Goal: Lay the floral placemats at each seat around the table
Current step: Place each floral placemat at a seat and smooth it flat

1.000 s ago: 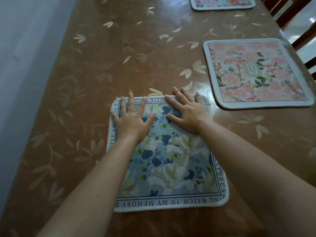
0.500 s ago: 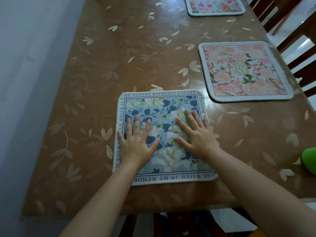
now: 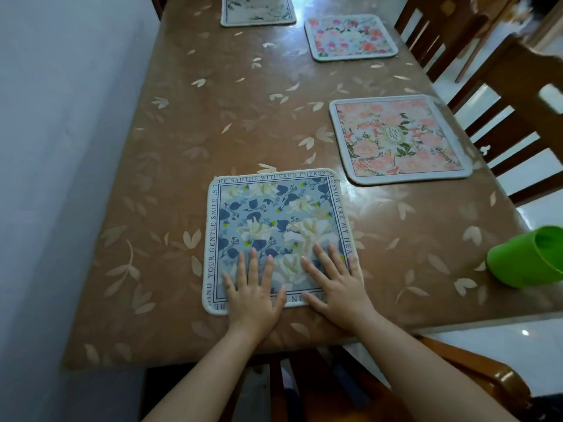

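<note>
A blue floral placemat with lettering round its border lies flat at the near end of the brown table. My left hand and my right hand rest flat on its near edge, fingers spread, holding nothing. A pink floral placemat lies at the right side. A brighter pink and blue placemat lies further back on the right. A pale floral placemat sits at the far end, partly cut off by the frame.
A green cup lies on its side at the table's right edge. Wooden chairs stand along the right side, and one chair is below the near edge. A white wall runs along the left.
Both hands have slid back along the blue placemat from its far part to its near edge. The view has pulled back, showing more of the table.
</note>
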`<action>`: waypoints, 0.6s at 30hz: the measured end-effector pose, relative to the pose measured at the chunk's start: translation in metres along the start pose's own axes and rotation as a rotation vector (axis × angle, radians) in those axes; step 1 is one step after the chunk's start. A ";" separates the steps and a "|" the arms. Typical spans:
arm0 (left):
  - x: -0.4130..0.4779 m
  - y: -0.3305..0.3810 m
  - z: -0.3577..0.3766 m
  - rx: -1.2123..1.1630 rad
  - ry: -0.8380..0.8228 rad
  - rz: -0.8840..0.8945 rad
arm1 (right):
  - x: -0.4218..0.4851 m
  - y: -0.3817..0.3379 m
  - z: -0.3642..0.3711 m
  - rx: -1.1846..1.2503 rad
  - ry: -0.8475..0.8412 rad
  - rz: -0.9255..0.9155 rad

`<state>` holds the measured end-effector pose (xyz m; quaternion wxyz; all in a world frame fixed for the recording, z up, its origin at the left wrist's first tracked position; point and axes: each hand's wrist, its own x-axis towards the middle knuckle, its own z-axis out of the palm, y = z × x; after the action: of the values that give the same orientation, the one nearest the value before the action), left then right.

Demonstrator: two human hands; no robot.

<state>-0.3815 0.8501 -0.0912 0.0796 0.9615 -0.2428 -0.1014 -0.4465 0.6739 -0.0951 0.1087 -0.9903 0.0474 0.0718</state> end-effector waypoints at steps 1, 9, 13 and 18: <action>-0.002 0.004 -0.001 0.009 0.007 0.006 | -0.003 -0.003 0.000 0.020 0.016 0.012; -0.017 0.021 -0.005 -0.081 0.055 0.005 | -0.005 -0.006 -0.017 0.135 -0.053 0.019; -0.023 0.040 -0.014 -0.180 0.157 -0.019 | -0.008 0.001 -0.044 0.186 -0.035 -0.008; -0.022 0.095 -0.044 -0.213 0.243 0.095 | -0.029 0.027 -0.087 0.241 0.093 0.028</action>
<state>-0.4328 0.7829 -0.0265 0.2145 0.9402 -0.2643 -0.0058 -0.4670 0.6308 -0.0123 0.2235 -0.9716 0.0745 0.0213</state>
